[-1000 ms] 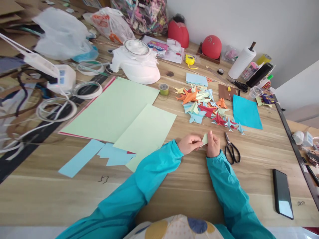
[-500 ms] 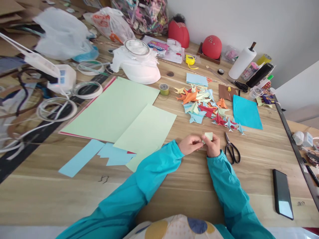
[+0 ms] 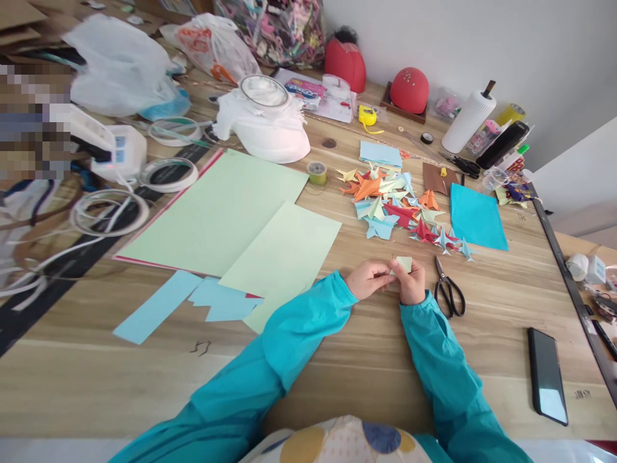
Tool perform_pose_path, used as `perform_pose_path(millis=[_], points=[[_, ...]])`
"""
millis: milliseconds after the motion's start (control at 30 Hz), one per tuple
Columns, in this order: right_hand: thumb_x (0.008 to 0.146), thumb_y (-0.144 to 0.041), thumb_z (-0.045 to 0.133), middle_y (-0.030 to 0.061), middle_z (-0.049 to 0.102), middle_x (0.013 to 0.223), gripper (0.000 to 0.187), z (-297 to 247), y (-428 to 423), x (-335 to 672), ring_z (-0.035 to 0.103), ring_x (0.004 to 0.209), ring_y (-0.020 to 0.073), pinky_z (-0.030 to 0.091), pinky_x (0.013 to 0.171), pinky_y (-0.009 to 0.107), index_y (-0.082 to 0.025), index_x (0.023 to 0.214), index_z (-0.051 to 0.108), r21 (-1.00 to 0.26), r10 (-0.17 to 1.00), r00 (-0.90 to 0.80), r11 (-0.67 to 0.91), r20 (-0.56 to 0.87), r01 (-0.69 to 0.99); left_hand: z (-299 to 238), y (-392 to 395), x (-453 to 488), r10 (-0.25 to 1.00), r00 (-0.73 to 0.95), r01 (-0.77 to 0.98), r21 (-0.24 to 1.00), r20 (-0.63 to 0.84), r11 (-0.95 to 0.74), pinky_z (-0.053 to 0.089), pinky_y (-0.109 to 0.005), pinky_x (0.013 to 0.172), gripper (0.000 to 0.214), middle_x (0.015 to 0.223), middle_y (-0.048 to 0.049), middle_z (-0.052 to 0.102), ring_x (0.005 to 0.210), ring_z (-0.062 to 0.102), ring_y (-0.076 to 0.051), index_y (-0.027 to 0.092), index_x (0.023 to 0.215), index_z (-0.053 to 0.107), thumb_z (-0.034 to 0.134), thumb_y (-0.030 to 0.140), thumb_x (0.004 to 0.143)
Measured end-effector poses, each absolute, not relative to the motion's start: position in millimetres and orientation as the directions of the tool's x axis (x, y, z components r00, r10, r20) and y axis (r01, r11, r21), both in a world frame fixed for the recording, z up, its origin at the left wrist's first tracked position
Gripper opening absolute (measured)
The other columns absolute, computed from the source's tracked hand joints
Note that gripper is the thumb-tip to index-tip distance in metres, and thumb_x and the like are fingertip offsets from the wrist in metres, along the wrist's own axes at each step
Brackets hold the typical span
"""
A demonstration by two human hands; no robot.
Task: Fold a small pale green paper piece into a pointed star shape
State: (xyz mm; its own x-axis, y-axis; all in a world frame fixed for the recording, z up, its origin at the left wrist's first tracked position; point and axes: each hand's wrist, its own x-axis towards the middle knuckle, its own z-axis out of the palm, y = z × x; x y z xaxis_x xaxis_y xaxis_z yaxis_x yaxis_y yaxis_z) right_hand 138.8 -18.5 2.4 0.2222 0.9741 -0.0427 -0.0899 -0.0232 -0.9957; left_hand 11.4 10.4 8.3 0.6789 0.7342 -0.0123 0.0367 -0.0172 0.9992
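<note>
A small pale green piece of paper [image 3: 403, 263] is pinched between my two hands above the table. My left hand [image 3: 369, 280] is closed, its fingertips meeting the paper's left side. My right hand [image 3: 411, 283] grips the same paper, thumb on top. Fingers cover the paper's lower part, so its folds cannot be made out. Just beyond the hands lies a heap of folded paper cranes [image 3: 385, 199] in orange, red, blue, yellow and green. Black-handled scissors [image 3: 449, 292] rest with blades slightly apart, right of my right hand.
Large green sheets [image 3: 216, 212] and blue paper strips [image 3: 157, 307] lie on the left. A thread spool [image 3: 317, 172] stands behind them. Toward the right are a turquoise cloth square [image 3: 478, 217] and a phone [image 3: 547, 376]. Coiled white cables [image 3: 110, 212] crowd the far left.
Both hands stay in nearly the same place, holding the small green paper. No other object on the table has visibly moved.
</note>
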Motion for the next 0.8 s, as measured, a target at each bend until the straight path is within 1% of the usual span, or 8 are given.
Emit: perform_pose_path(millis=[167, 333, 467, 567, 700, 800], points=[[0.065, -0.036, 0.066, -0.0054, 0.049, 0.045, 0.025, 0.7, -18.2, 139.1, 0.043, 0.037, 0.0085, 0.033, 0.035, 0.022, -0.017, 0.058, 0.050, -0.995, 0.972, 0.229, -0.034, -0.055, -0.094, 10.3, 11.2, 11.0, 0.732, 0.680, 0.047, 0.999, -0.048, 0.022, 0.040, -0.023, 0.054, 0.030, 0.053, 0.0003, 0.050, 0.052, 0.048, -0.010, 0.012, 0.057, 0.051, 0.051, 0.035, 0.075], [0.066, -0.036, 0.065, -0.0055, 0.046, 0.041, 0.028, 0.8, -17.2, 141.2, 0.040, 0.037, 0.0078, 0.030, 0.036, 0.021, -0.017, 0.054, 0.049, -0.997, 0.975, 0.217, -0.018, -0.035, -0.081, 8.7, 11.4, 11.4, 0.719, 0.694, -0.016, 0.996, -0.050, 0.084, 0.042, -0.023, 0.053, 0.033, 0.056, 0.0000, 0.051, 0.053, 0.048, -0.010, 0.011, 0.063, 0.054, 0.052, 0.043, 0.074], [0.059, -0.033, 0.070, -0.0048, 0.050, 0.046, 0.025, 0.8, -17.4, 142.4, 0.043, 0.040, 0.0092, 0.034, 0.040, 0.023, -0.017, 0.057, 0.051, -0.996, 0.987, 0.157, -0.009, -0.024, -0.094, 7.7, 12.1, 11.1, 0.747, 0.663, -0.059, 0.993, -0.041, 0.106, 0.042, -0.023, 0.052, 0.037, 0.056, 0.0003, 0.050, 0.052, 0.048, -0.009, 0.011, 0.063, 0.054, 0.051, 0.046, 0.074], [0.057, -0.029, 0.073, -0.0043, 0.051, 0.050, 0.024, 2.9, -17.7, 142.3, 0.044, 0.044, 0.0092, 0.035, 0.043, 0.023, -0.017, 0.058, 0.053, -0.997, 0.989, 0.147, 0.005, -0.007, -0.083, 7.0, 12.6, 10.8, 0.765, 0.643, -0.039, 0.996, -0.040, 0.085, 0.041, -0.023, 0.051, 0.037, 0.054, 0.0008, 0.049, 0.051, 0.047, -0.009, 0.011, 0.061, 0.054, 0.051, 0.046, 0.074], [0.062, -0.030, 0.069, -0.0037, 0.050, 0.054, 0.020, 8.0, -17.6, 141.7, 0.044, 0.046, 0.0090, 0.036, 0.045, 0.024, -0.017, 0.060, 0.055, -0.995, 0.997, 0.080, 0.018, 0.010, -0.097, 5.9, 11.4, 11.1, 0.777, 0.629, 0.020, 1.000, -0.022, 0.012, 0.039, -0.022, 0.049, 0.035, 0.052, 0.0011, 0.048, 0.049, 0.046, -0.009, 0.011, 0.060, 0.053, 0.050, 0.042, 0.075], [0.062, -0.032, 0.069, -0.0038, 0.049, 0.052, 0.022, 9.0, -17.2, 142.6, 0.043, 0.046, 0.0091, 0.035, 0.045, 0.024, -0.016, 0.059, 0.054, -0.996, 0.998, 0.058, 0.002, -0.003, -0.086, 5.8, 9.5, 11.3, 0.782, 0.623, 0.047, 0.999, -0.012, -0.021, 0.037, -0.021, 0.046, 0.032, 0.051, 0.0018, 0.047, 0.047, 0.044, -0.008, 0.012, 0.061, 0.052, 0.048, 0.039, 0.077]])
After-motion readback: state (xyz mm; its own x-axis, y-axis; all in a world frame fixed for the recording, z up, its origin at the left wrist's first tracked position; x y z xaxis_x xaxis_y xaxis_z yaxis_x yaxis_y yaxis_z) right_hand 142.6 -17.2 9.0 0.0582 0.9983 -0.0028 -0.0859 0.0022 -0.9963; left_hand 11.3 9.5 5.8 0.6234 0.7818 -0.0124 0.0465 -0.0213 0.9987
